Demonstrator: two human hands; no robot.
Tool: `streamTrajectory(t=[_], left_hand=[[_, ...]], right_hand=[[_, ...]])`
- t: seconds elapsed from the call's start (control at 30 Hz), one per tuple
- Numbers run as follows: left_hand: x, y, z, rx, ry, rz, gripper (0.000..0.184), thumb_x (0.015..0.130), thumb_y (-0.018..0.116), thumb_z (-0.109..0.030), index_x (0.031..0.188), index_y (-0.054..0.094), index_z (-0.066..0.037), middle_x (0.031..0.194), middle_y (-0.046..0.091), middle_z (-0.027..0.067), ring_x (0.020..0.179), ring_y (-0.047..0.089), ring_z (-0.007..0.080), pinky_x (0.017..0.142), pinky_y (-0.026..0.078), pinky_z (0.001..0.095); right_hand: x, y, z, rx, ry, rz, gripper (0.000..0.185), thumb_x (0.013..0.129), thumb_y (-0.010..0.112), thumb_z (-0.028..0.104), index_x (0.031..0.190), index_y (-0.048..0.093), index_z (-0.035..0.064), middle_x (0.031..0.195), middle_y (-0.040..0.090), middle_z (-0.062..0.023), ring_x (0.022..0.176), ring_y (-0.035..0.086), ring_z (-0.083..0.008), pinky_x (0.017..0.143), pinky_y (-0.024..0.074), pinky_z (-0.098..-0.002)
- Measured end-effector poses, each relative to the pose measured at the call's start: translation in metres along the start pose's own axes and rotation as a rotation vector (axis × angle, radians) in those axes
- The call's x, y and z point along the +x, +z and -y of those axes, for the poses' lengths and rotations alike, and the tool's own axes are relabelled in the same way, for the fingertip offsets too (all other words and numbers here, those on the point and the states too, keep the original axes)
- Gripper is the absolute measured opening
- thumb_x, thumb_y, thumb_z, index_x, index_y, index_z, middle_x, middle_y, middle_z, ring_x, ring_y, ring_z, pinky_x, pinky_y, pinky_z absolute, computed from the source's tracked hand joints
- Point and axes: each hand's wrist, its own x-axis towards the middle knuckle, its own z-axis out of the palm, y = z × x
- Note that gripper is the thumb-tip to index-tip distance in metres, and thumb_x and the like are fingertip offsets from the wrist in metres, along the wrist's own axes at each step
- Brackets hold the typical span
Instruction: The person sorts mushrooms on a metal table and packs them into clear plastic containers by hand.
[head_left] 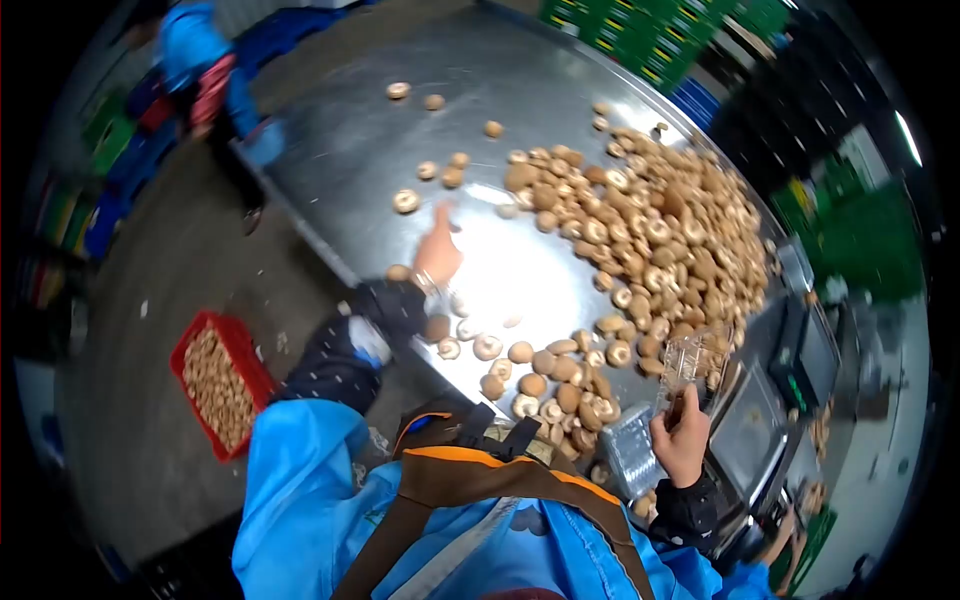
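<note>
Blue jacket (310,450) sits nearest us, brown strap (470,480) with orange trim across it. Our left arm reaches forward over the near edge of the steel table (330,150), dark dotted sleeve (335,365) at the forearm; left hand (437,255) is low over the metal, one finger pointing away from us, a few loose mushrooms around it. Blurred, so we cannot tell whether anything is under the palm. Our right arm is bent closer in; right hand (684,440) pinches a clear tray (690,360) by its near end, thumb on top. Mushrooms show in or through it, can't tell which. Second tray (632,450) is just beside that hand.

Green figures on the scale (800,365) are too small for us to read; same for the yellow marks on the green crates (640,35).

Mushrooms (660,230) are heaped on the table's right half, trailing toward us, strays on the left. Caps tan to brown, rounded; many lie underside up, pale, with stubby stems. More fill a red basket (220,385) on the floor, left. Another person (195,50) stands upper left, in blue.
</note>
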Motion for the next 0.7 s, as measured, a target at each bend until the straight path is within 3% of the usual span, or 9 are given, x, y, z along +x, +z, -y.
streamTrajectory(t=[0.03, 0.13, 0.2, 0.33, 0.43, 0.47, 0.57, 0.67, 0.7], left_hand=[[0.028, -0.008, -0.018, 0.068, 0.002, -0.036, 0.077, 0.068, 0.061, 0.002, 0.136, 0.028, -0.014, 0.109, 0.061, 0.0172, 0.093, 0.062, 0.0345, 0.077, 0.049, 0.0416], [0.111, -0.008, -0.035, 0.371, -0.062, -0.07, 0.071, 0.075, 0.058, -0.009, 0.137, 0.022, -0.011, 0.106, 0.059, 0.0258, 0.097, 0.06, 0.0397, 0.082, 0.048, 0.0456], [0.151, -0.001, -0.044, 0.463, -0.169, 0.03, 0.069, 0.079, 0.058, -0.014, 0.137, 0.021, -0.009, 0.11, 0.056, 0.0282, 0.105, 0.057, 0.0392, 0.087, 0.046, 0.0454], [0.215, 0.084, 0.004, 0.616, -0.163, -0.131, 0.069, 0.079, 0.058, -0.014, 0.137, 0.021, -0.011, 0.12, 0.048, 0.0305, 0.106, 0.055, 0.0422, 0.09, 0.045, 0.0446], [0.239, 0.12, -0.031, 0.533, -0.231, 0.027, 0.086, 0.073, 0.064, -0.019, 0.142, 0.014, -0.008, 0.117, 0.053, 0.0298, 0.106, 0.057, 0.0409, 0.092, 0.046, 0.0427], [0.253, 0.141, -0.039, 0.55, -0.282, 0.062, 0.087, 0.073, 0.065, -0.021, 0.142, 0.015, -0.008, 0.115, 0.056, 0.029, 0.106, 0.058, 0.0393, 0.092, 0.046, 0.0425], [0.256, 0.167, -0.062, 0.496, -0.156, 0.156, 0.078, 0.074, 0.063, -0.018, 0.14, 0.022, -0.007, 0.112, 0.057, 0.0302, 0.102, 0.06, 0.039, 0.086, 0.049, 0.0409], [0.26, 0.203, -0.074, 0.291, -0.167, 0.322, 0.074, 0.075, 0.06, -0.013, 0.139, 0.023, -0.008, 0.109, 0.058, 0.0279, 0.104, 0.059, 0.037, 0.085, 0.049, 0.039], [0.259, 0.22, -0.066, 0.206, -0.156, 0.397, 0.076, 0.074, 0.062, -0.017, 0.139, 0.023, -0.008, 0.112, 0.057, 0.027, 0.105, 0.059, 0.0348, 0.087, 0.048, 0.0387]], right_hand=[[-0.007, 0.0, -0.015, -0.079, 0.073, -0.016, 0.025, 0.07, 0.061, 0.004, 0.092, 0.049, 0.0037, 0.055, 0.052, -0.0127, 0.051, 0.056, -0.031, 0.048, 0.0428, -0.0383], [-0.038, 0.012, -0.061, -0.235, 0.232, 0.067, 0.029, 0.069, 0.064, 0.009, 0.094, 0.051, 0.0047, 0.057, 0.055, -0.0163, 0.057, 0.058, -0.0362, 0.053, 0.0448, -0.0444], [-0.056, 0.029, -0.088, -0.267, 0.311, 0.099, 0.03, 0.07, 0.066, 0.013, 0.096, 0.053, 0.0057, 0.057, 0.055, -0.0159, 0.058, 0.058, -0.0362, 0.055, 0.0454, -0.045], [-0.063, 0.036, -0.088, -0.256, 0.45, 0.147, 0.04, 0.073, 0.07, 0.026, 0.104, 0.055, 0.0076, 0.06, 0.06, -0.0134, 0.06, 0.061, -0.0348, 0.054, 0.0461, -0.0443], [-0.061, 0.037, -0.087, -0.282, 0.489, 0.156, 0.045, 0.075, 0.07, 0.033, 0.109, 0.055, 0.0075, 0.061, 0.061, -0.0124, 0.06, 0.062, -0.0334, 0.054, 0.0458, -0.0434], [-0.061, 0.038, -0.088, -0.29, 0.498, 0.156, 0.044, 0.076, 0.07, 0.033, 0.109, 0.055, 0.0074, 0.061, 0.061, -0.0126, 0.06, 0.062, -0.0332, 0.054, 0.0456, -0.0431], [-0.061, 0.043, -0.088, -0.244, 0.543, 0.133, 0.045, 0.076, 0.071, 0.029, 0.111, 0.054, 0.0062, 0.062, 0.061, -0.0139, 0.06, 0.062, -0.0329, 0.054, 0.0454, -0.0428], [-0.063, 0.051, -0.087, -0.174, 0.604, 0.114, 0.045, 0.076, 0.071, 0.027, 0.111, 0.054, 0.005, 0.063, 0.061, -0.0146, 0.058, 0.061, -0.0334, 0.052, 0.0455, -0.0426], [-0.064, 0.052, -0.085, -0.171, 0.608, 0.119, 0.044, 0.076, 0.071, 0.027, 0.111, 0.054, 0.0048, 0.063, 0.061, -0.0145, 0.058, 0.061, -0.0334, 0.052, 0.0456, -0.0423]])
